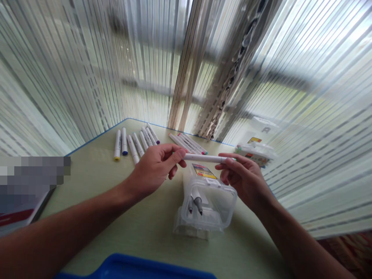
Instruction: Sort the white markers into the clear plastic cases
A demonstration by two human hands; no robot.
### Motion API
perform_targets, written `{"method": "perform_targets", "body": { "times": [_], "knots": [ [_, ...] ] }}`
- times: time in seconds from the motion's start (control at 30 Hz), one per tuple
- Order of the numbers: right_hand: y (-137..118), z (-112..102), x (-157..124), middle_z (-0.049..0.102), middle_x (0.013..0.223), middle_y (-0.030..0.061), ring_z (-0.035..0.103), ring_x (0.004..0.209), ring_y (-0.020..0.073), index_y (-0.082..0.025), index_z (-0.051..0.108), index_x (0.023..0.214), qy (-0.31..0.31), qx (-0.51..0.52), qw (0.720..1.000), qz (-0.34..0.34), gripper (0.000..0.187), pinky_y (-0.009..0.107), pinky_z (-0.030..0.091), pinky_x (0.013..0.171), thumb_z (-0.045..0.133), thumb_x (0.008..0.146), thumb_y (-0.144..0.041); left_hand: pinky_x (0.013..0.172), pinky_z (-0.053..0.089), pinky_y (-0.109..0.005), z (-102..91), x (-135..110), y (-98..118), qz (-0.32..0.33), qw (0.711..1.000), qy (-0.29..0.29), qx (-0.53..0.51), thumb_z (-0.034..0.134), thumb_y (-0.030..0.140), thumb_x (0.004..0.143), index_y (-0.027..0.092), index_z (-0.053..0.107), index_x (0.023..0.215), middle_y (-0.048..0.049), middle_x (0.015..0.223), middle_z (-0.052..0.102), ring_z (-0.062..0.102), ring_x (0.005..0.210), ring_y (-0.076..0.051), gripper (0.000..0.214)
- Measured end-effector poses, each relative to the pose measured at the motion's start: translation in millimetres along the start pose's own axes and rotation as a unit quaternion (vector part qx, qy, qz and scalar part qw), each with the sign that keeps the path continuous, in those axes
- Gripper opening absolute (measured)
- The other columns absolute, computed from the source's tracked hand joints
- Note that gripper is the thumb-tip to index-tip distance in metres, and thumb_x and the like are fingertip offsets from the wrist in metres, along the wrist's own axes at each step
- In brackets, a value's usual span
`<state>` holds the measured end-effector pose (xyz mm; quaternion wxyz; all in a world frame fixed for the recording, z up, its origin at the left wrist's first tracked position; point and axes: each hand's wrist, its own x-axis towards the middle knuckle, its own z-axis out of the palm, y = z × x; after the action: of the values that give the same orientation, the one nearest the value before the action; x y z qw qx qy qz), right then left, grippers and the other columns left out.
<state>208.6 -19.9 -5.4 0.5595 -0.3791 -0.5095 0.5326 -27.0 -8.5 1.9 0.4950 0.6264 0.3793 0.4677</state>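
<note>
A white marker (pixel 205 158) is held level above the table between both hands. My left hand (pixel 155 168) pinches its left end with thumb and fingers. My right hand (pixel 244 176) grips its right end, where a green tip shows. Below them stands a clear plastic marker case (pixel 216 201), open, with two markers inside, dark tips pointing toward me. A row of white markers (pixel 136 141) with coloured caps lies on the far left of the table. A second group of markers (pixel 188 143) lies behind my hands.
The pale green table (pixel 145 224) sits in a corner, with vertical blinds (pixel 87 77) behind and to the right. A second packed marker case (pixel 255 153) stands at the far right. A blue tray edge (pixel 136 267) is at the front. A book (pixel 20 217) lies at left.
</note>
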Motion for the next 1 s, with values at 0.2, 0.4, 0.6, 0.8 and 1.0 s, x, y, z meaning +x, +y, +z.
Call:
{"method": "perform_targets", "body": {
  "times": [0.2,0.4,0.6,0.8,1.0],
  "knots": [
    [0.0,1.9,-0.4,0.072,0.064,0.0037,0.060,0.043,0.0108,-0.017,0.074,0.086,0.016,-0.013,1.000,0.005,0.018,0.020,0.042,0.041,0.080,0.071,-0.025,0.043,0.036,-0.017,0.6,-1.8,-0.2,0.003,0.999,-0.015,0.048,0.066,0.039,0.081,0.014,0.067,0.095,0.0009,0.065,0.060,0.049,0.049,-0.007,0.028],
    [1.1,2.8,-0.7,0.068,0.057,0.0007,0.061,0.044,0.0109,-0.017,0.073,0.080,0.010,-0.018,1.000,-0.007,0.013,0.019,0.044,0.041,0.081,0.070,-0.022,0.044,0.037,-0.018,0.8,-4.5,-0.4,0.009,0.998,-0.023,0.053,0.064,0.041,0.082,0.014,0.066,0.092,0.0010,0.063,0.059,0.050,0.050,-0.008,0.029],
    [3.2,-0.2,0.5,0.072,0.066,0.0035,0.061,0.046,0.0100,-0.018,0.075,0.088,0.004,-0.015,1.000,-0.009,0.015,0.019,0.043,0.041,0.078,0.074,-0.023,0.044,0.038,-0.017,0.1,-2.7,-0.1,0.005,0.998,-0.011,0.068,0.064,0.038,0.083,0.013,0.068,0.095,0.0030,0.054,0.055,0.049,0.048,-0.008,0.028],
    [0.9,-1.1,0.5,0.074,0.075,0.0067,0.061,0.047,0.0099,-0.017,0.075,0.097,-0.002,0.009,1.000,-0.002,0.018,0.019,0.044,0.042,0.070,0.081,-0.025,0.044,0.041,-0.017,1.3,-1.0,3.4,-0.001,1.000,0.013,0.014,0.061,0.032,0.087,0.011,0.064,0.101,-0.0025,0.076,0.066,0.050,0.046,-0.005,0.025],
    [-2.4,-0.3,0.5,0.075,0.078,0.0100,0.063,0.046,0.0128,-0.013,0.074,0.098,0.005,0.042,0.999,0.013,0.022,0.021,0.046,0.041,0.063,0.083,-0.025,0.045,0.043,-0.021,3.1,1.1,0.4,-0.011,0.998,0.021,-0.052,0.052,0.029,0.090,0.009,0.061,0.104,-0.0082,0.087,0.068,0.053,0.048,-0.008,0.025]
  ]
}}
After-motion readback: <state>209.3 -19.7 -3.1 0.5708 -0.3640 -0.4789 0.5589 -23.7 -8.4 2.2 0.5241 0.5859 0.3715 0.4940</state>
